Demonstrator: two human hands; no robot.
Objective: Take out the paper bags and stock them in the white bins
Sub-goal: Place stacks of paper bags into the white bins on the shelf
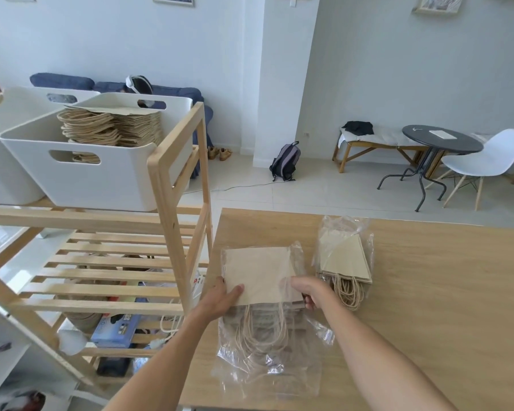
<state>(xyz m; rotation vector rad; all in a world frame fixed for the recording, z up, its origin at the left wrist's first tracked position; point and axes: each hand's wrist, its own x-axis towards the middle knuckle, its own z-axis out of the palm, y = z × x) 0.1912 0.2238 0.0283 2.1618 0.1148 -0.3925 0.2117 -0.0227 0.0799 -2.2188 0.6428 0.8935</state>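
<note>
A: While both arms reach across the wooden table (428,292), what do the fingers have hold of?

B: The left hand (220,298) grips the near left edge of a stack of paper bags (258,274). Its thumb lies flat on the top bag and the other fingers are tucked underneath, out of sight. The right hand (309,292) is curled over the stack's right edge, where the clear plastic wrapper (267,369) bunches against the paper. The fingertips are bent under, so I cannot tell whether they pinch the plastic, the bags, or both.

A: Where does that stack sit?

B: On the table's near left part, half out of the wrapper. The twine handles trail toward the person, still inside the plastic, which lies crumpled and open on the tabletop.

A: Any other bags?

B: A second pack of bags (346,259) lies just beside the right hand, sealed in its own clear plastic, handles also pointing toward the person. More bags are stacked flat in the nearer white bin (80,179) on the top of the wooden slatted rack (166,185) to the left. Another white bin (9,114) stands touching it on the far side; I cannot tell what it contains.
</note>
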